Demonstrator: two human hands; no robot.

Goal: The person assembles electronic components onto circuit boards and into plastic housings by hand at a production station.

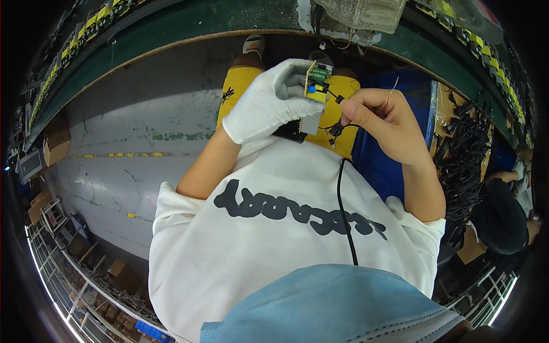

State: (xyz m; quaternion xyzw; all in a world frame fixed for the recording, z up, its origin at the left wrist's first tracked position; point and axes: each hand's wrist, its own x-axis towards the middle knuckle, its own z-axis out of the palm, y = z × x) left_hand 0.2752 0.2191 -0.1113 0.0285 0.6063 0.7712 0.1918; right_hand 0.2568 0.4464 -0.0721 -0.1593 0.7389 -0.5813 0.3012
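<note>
My left hand (264,106), in a white glove, is closed around the edge of a small circuit board (318,92) held above my lap. The board carries a yellow block, a blue round part and a pale metal plate. My bare right hand (392,127) pinches a thin black cable (338,99) between thumb and forefinger, just right of the board. The cable's thin end reaches the board's parts; whether it is joined to them I cannot tell. A loose bundle of the cable with a small plug (334,132) hangs below my right fingers.
The green bench edge (211,27) runs across the far side, bearing a clear plastic container (372,14). Rows of yellow-topped boards (86,31) line both far sides. At right are a blue bin (380,166), heaped black cables (462,154) and another person (503,214).
</note>
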